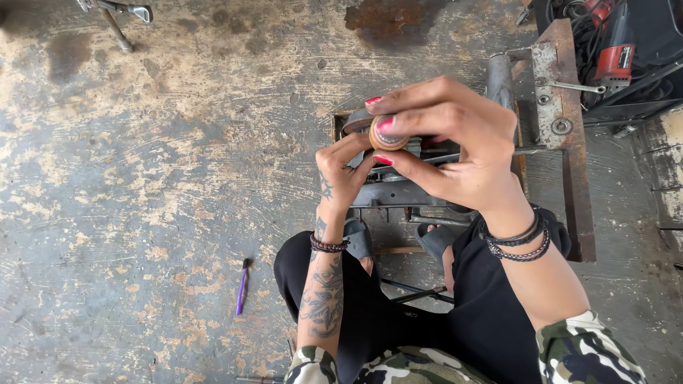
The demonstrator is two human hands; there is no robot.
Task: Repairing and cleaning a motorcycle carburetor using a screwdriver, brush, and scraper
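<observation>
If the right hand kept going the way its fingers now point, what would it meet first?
The right hand points left, its fingertips already on the small round brown part. Just past that sit the left hand fingers, though depth is hard to judge.

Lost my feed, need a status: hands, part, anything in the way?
Both hands up on a small round brown part. Right hand pinches it; left hand steadies it from below. Rusty metal frame underneath, nothing blocking.

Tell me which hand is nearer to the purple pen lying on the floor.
Left. The left hand is up and to the right of the purple pen, at the small round part; the right hand grips that part farther right.
</observation>
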